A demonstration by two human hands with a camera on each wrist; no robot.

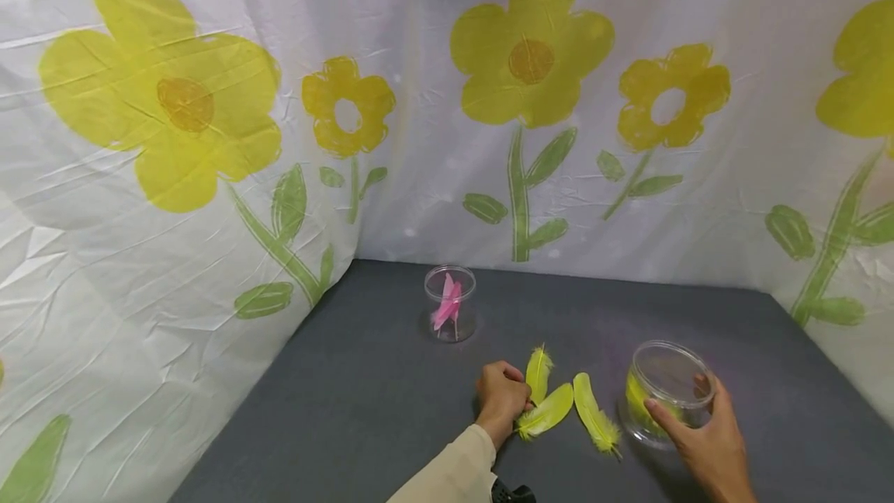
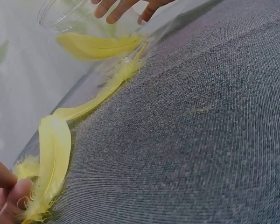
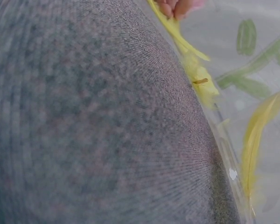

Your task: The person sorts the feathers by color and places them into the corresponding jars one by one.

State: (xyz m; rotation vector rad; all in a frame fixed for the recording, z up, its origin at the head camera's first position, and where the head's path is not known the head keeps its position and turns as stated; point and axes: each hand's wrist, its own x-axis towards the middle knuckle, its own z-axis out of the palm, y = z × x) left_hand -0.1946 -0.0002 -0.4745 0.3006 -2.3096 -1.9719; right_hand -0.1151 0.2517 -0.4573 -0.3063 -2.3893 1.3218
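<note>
A small clear jar (image 1: 450,303) with a pink feather (image 1: 447,306) stands far back on the gray mat (image 1: 335,410). Your left hand (image 1: 500,398) curls its fingers and pinches a yellow feather (image 1: 547,412) lying flat. Another yellow feather (image 1: 595,413) lies beside it. Your right hand (image 1: 701,437) wraps around the big clear tub (image 1: 669,390).

This looks like a small staged craft or recording booth rather than a lived-in room. A creased white plastic sheet printed with big yellow flowers and green stems (image 1: 531,99) hangs as a backdrop on the left, back and right, closing in a flat desk covered in dark grey woven fabric (image 1: 363,410). No furniture, walls or windows show beyond the sheet, so the building itself cannot be told.
</note>
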